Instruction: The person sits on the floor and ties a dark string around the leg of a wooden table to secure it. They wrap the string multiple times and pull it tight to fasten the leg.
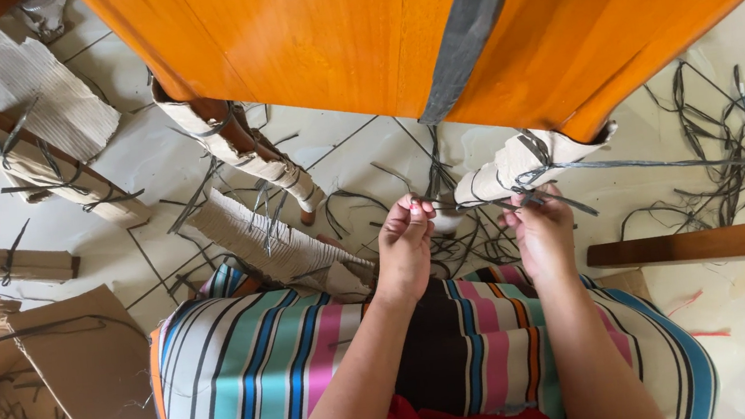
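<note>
An orange wooden table top [303,28] fills the upper view. Its near leg is wrapped in white cardboard [505,169] and bound with a grey plastic strap [632,163]. My right hand [542,236] pinches that strap just below the wrapped leg. My left hand [405,243] is beside it, fingers curled together at the cardboard's lower end; whether it holds anything is unclear. A striped cloth [270,374] covers my lap below both hands.
Another cardboard-wrapped leg [248,158] stands further left. Wrapped wooden pieces [15,154] and flat cardboard sheets [81,378] lie on the tiled floor at left. Cut grey straps [713,130] litter the floor. Bare wooden rails [727,242] jut in from the right.
</note>
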